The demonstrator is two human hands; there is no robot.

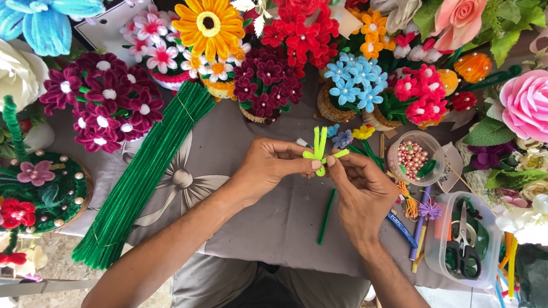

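Note:
Over a grey cloth [270,222] my left hand [272,166] and my right hand [362,193] meet at a lime-green pipe cleaner piece [319,149] bent into loops. Both hands pinch it with thumb and forefinger at its middle. A dark green pipe cleaner stem [326,216] lies on the cloth just below the hands.
A thick bundle of dark green pipe cleaners [144,178] lies at the left. Pipe cleaner flower pots crowd the far edge and both sides. A clear cup of pink beads [414,158] and a clear box with scissors [463,236] stand at the right, with pens [402,228] beside them.

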